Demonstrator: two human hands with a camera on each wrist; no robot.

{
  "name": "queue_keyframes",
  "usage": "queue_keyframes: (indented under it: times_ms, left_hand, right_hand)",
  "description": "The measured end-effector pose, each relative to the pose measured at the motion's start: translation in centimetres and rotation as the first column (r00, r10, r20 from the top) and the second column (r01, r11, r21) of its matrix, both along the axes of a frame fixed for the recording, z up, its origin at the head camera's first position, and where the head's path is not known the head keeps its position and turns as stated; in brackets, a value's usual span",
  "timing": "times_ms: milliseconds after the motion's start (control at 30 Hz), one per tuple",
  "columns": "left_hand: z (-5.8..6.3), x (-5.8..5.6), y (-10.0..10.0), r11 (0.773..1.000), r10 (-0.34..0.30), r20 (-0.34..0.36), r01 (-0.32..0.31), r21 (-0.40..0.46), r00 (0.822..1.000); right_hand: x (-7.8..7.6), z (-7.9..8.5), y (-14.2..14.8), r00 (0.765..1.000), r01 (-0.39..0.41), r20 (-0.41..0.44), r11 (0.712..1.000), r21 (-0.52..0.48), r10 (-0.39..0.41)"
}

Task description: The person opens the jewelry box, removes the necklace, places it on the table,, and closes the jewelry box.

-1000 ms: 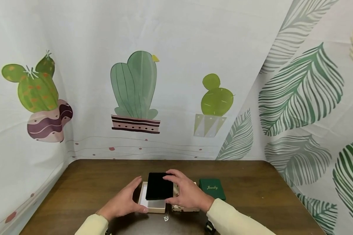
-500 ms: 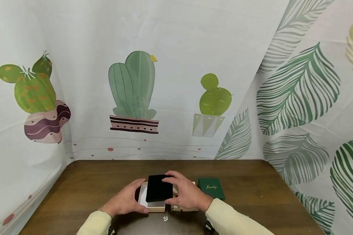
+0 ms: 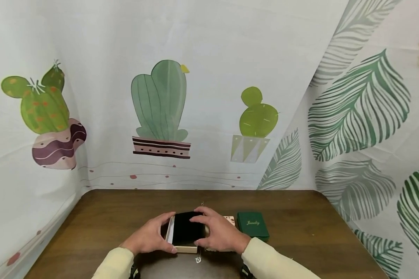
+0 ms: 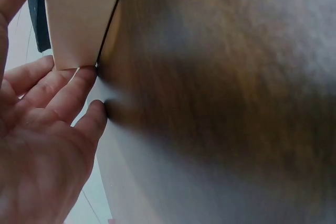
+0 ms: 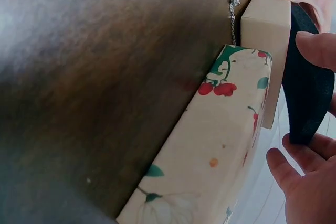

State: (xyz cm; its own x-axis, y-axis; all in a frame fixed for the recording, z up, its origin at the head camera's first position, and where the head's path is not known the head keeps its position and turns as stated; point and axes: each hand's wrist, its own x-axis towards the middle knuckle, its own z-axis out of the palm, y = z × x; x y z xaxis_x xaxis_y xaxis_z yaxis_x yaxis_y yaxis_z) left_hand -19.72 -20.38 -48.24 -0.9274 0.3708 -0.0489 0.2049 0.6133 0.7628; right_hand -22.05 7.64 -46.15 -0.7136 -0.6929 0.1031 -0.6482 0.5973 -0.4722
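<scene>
My left hand (image 3: 148,235) holds a shallow cream box (image 3: 185,250) by its left side, thumb at the near corner and fingers at the far one; the left wrist view shows the fingertips against the box wall (image 4: 81,24). With thumb and fingers my right hand (image 3: 220,233) pinches a square black velvet pad (image 3: 186,228) over the box. The pad tilts at the box's top, and a strip of white interior shows on the left. In the right wrist view the pad (image 5: 310,82) looks bowed. A silver necklace (image 5: 233,9) lies on the table beside the box.
A flower-and-cherry-patterned box part (image 5: 210,140) sits right of the cream box, partly under my right hand. Farther right lies a dark green jewelry case (image 3: 253,224) with gold lettering. The brown wooden table (image 3: 300,221) meets a printed cloth backdrop (image 3: 209,116).
The black pad has come down and toward me, covering more of the box's white inside. My right hand moved down with it; the left hand keeps its hold on the box.
</scene>
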Motion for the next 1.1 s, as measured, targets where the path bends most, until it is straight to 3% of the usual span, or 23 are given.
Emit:
queue_keyframes:
  times_ms: [567, 1100]
  left_hand:
    - [-0.2, 0.2, -0.1, 1.000, 0.002, 0.032, -0.002, 0.001, 0.999]
    - [-0.2, 0.1, 0.0, 0.999, -0.006, -0.029, 0.005, -0.042, 1.000]
  right_hand:
    - [0.2, -0.1, -0.7, 0.999, -0.025, -0.047, 1.000, 0.018, 0.026]
    - [0.1, 0.3, -1.6, 0.996, -0.043, -0.071, 0.999, 0.025, 0.044]
